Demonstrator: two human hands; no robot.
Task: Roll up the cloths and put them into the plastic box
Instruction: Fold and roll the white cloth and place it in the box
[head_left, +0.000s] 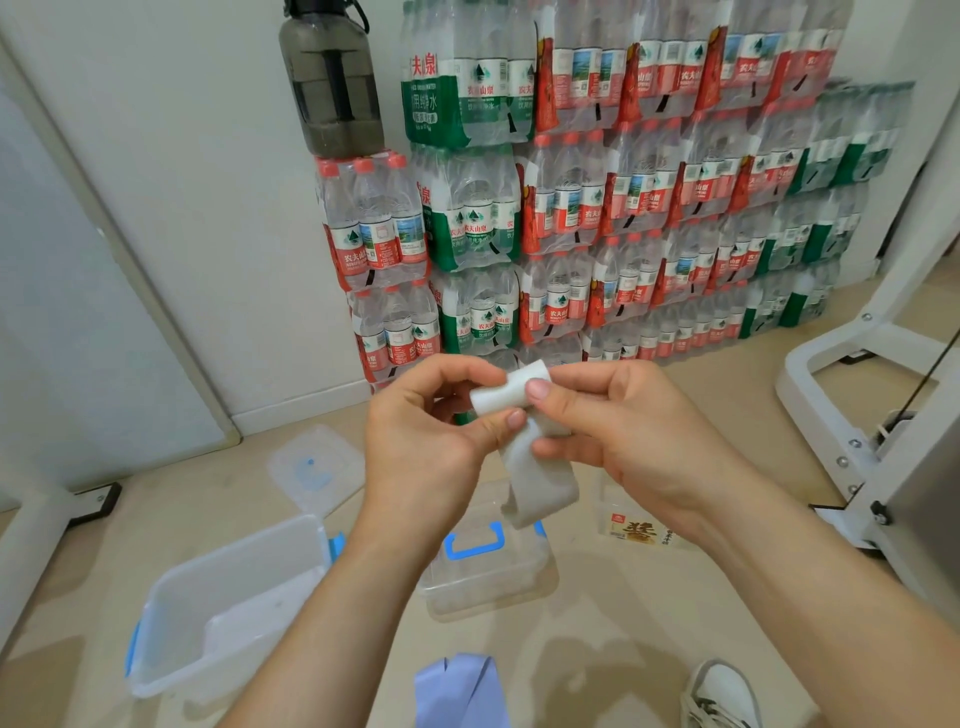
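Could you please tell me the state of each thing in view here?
white cloth: partly rolled, tail hanging
left hand: pinching the roll
right hand: pinching the roll
plastic box: open, on floor
blue cloth: not rolled, on floor
loose lid: lying flat on floor

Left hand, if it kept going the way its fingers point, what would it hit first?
The left hand points across at the cloth it pinches; past that, probably the right hand, though depth is unclear.
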